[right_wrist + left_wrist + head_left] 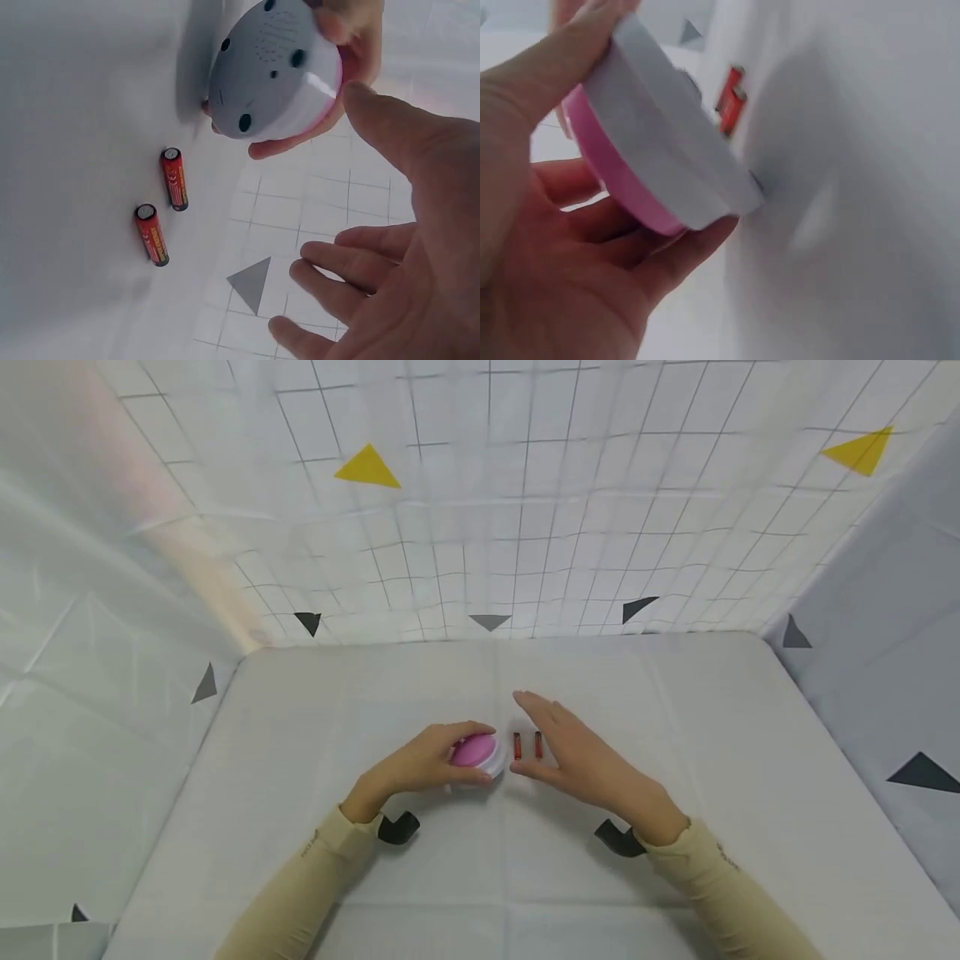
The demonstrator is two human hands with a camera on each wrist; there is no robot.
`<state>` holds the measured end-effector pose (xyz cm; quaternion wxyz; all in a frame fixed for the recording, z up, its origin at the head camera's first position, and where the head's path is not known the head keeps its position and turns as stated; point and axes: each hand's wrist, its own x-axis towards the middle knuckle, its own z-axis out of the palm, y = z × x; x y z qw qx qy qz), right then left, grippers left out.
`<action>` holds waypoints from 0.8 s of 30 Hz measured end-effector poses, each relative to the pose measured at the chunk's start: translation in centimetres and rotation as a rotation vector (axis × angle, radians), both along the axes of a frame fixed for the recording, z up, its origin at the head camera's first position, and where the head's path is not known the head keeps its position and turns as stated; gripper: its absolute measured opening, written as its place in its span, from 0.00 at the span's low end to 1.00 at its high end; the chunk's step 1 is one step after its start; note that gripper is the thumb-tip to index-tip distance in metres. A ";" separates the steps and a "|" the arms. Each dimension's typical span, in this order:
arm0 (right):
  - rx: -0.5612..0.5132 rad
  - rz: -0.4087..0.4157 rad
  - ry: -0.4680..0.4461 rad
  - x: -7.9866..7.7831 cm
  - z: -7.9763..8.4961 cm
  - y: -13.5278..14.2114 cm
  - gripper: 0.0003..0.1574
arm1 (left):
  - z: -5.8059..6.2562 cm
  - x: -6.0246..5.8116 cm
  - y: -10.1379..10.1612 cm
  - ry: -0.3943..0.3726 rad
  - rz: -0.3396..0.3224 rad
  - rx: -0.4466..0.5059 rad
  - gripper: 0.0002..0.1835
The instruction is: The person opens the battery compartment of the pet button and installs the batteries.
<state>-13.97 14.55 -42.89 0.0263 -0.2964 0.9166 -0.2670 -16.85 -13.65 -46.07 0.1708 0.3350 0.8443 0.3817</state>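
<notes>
My left hand [423, 762] grips a round pink-and-white device [474, 750] by its sides, the thumb on the near edge and fingers on the far edge. In the left wrist view the device [664, 135] is tilted, with its lower edge close to the table. Its white underside [262, 82], with dark round feet and a patch of small holes, faces the right wrist camera. Two red batteries [175, 180] lie side by side to the right of the device. Holding nothing, my right hand [588, 758] hovers beside them with thumb and fingers spread apart.
A white sheet covers the table [420, 893]. At the back hangs a white sheet with a grid [487, 543], marked with yellow and grey triangles. Pale sheets [885, 635] enclose both sides. Black curved pieces [399, 828] show beside both wrists.
</notes>
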 end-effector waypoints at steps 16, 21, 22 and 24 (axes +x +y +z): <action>-0.214 0.130 0.279 0.3 0.2 -0.8 0.45 | 0.5 0.3 0.0 -0.548 -0.083 0.329 0.26; -0.276 0.127 0.227 0.5 0.1 -0.9 0.37 | 0.5 0.8 0.6 -0.736 -0.051 0.434 0.34; -0.292 0.128 0.216 0.6 0.1 -1.0 0.34 | 0.5 0.9 0.7 -0.753 -0.037 0.439 0.36; -0.315 0.124 0.193 0.7 0.1 -1.0 0.27 | 0.6 1.1 1.0 -0.781 -0.003 0.441 0.40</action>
